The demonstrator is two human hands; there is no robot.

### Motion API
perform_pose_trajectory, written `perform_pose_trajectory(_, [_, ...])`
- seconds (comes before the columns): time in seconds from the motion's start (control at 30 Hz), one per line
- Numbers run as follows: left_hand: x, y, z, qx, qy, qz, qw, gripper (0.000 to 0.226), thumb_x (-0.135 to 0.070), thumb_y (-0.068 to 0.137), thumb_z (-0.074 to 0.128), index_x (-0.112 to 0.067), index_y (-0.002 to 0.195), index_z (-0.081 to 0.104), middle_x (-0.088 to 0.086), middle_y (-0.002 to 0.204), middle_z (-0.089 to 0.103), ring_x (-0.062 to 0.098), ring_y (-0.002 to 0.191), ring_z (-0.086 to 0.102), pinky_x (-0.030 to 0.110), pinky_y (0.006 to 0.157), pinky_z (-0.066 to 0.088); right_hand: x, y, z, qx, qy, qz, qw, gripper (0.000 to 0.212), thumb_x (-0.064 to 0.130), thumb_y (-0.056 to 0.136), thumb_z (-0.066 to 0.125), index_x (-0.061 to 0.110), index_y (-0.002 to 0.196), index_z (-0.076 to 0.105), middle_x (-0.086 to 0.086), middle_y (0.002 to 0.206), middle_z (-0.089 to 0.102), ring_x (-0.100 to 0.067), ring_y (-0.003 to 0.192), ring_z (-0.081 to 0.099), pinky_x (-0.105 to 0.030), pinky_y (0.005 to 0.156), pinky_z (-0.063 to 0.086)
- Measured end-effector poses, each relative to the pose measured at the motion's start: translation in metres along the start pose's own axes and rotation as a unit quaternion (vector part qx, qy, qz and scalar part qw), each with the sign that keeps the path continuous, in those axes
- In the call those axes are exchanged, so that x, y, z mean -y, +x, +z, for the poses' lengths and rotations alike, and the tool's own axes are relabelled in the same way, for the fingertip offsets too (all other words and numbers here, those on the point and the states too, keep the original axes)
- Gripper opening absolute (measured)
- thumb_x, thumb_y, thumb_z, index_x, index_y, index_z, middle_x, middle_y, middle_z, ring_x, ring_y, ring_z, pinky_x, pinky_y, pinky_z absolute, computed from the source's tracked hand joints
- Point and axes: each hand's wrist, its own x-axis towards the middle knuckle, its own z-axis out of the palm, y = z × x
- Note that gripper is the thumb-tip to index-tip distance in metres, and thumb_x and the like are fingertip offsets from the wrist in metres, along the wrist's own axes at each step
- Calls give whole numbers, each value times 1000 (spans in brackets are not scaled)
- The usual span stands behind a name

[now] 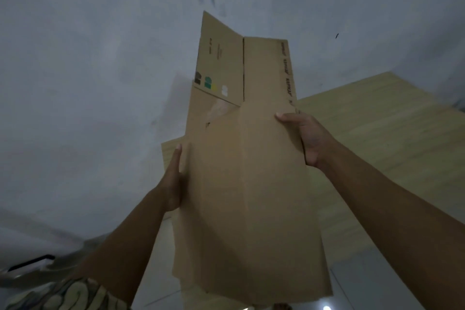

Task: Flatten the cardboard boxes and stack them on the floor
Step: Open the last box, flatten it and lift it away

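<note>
**Flattened box held up in both hands**

The box [246,171] is plain brown cardboard, pressed nearly flat, with one long fold line down its middle. It is held upright in the air between the two hands, in front of a grey wall [88,70].

Above the fingers, two top flaps stand up, with a narrow slit between them. The left flap carries a row of small printed marks: dark, green, yellow and white. Some thin lines of text are higher up on it, too small to read. Along the right flap's edge, just above the right thumb, runs a line of dark slanted print; the letters are blurred and I cannot read them.

The left hand [173,178] lies flat against the left edge, fingers straight and open, pressing on the box. The right hand [309,138] closes on the right edge, thumb on the front; its other fingers are hidden behind the cardboard.

Below the hands, the box's bottom edge is uneven. Behind it stands a pale wooden board [377,133], partly covered. A patterned sleeve [68,294] is cut off at the lower left corner.
</note>
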Motion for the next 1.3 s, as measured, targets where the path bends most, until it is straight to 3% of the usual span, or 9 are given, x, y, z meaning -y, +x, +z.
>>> perform_pose_trajectory(0.13, [2,-1,-3,92,-28,-20,995,120,-96,53,53,-16,143,50,7,137,59,30,127,54,49,114,32,2,-2,-17,-8,-2,36,999,31,19,88,61,7,117,68,-12,92,74,-26,75,72,-34,69,60])
perform_pose_trajectory(0.3, [-10,9,-7,90,-101,24,991,96,-81,71,56,-12,138,52,10,132,63,31,123,58,48,109,39,-7,-8,-38,-23,-20,88,996,27,20,85,61,8,108,71,-11,89,74,-25,72,72,-32,66,59])
perform_pose_trajectory(0.4, [-36,15,-5,37,-98,54,993,85,-77,72,61,-12,127,54,9,130,60,28,122,57,46,107,42,-15,-16,-49,-15,-35,124,992,26,19,83,61,7,102,74,-13,88,74,-26,71,71,-32,68,58])
perform_pose_trajectory(0.5, [-41,25,4,-57,-5,54,997,106,-75,53,78,-11,134,55,2,135,57,24,122,54,44,110,38,-21,-21,-54,-18,-38,135,990,30,18,80,62,7,106,73,-14,88,73,-27,70,70,-33,68,58])
perform_pose_trajectory(0.63, [-36,35,21,-187,44,118,974,73,-50,81,73,-3,133,54,7,127,57,29,113,54,40,96,44,-23,-15,-65,-94,-136,72,984,30,9,83,63,12,112,70,-17,95,73,-30,73,68,-38,70,55])
perform_pose_trajectory(0.83, [-18,60,60,-250,87,165,950,55,-44,85,70,-2,121,64,10,117,66,26,98,61,39,85,51,-27,10,-104,-183,-346,10,920,34,6,85,64,20,116,65,-9,112,69,-27,95,68,-40,84,58])
perform_pose_trajectory(0.93, [-11,79,83,-282,133,168,935,54,-48,83,67,-5,115,68,14,112,70,30,98,66,43,88,55,-33,33,-123,-207,-437,-3,875,42,11,84,61,21,124,62,-5,118,65,-23,102,61,-29,86,48])
perform_pose_trajectory(1.1, [1,124,122,-315,176,111,926,58,-48,86,64,-1,121,65,20,120,66,38,108,63,43,94,51,-31,72,-168,-225,-484,68,843,59,35,70,58,30,129,58,-3,126,64,-28,115,60,-34,95,47])
perform_pose_trajectory(1.3, [14,179,187,-319,194,76,925,59,-46,89,61,4,121,63,23,124,64,38,115,60,42,100,47,-11,113,-232,-224,-544,118,800,55,25,83,60,34,137,51,-5,131,60,-31,118,57,-36,95,46])
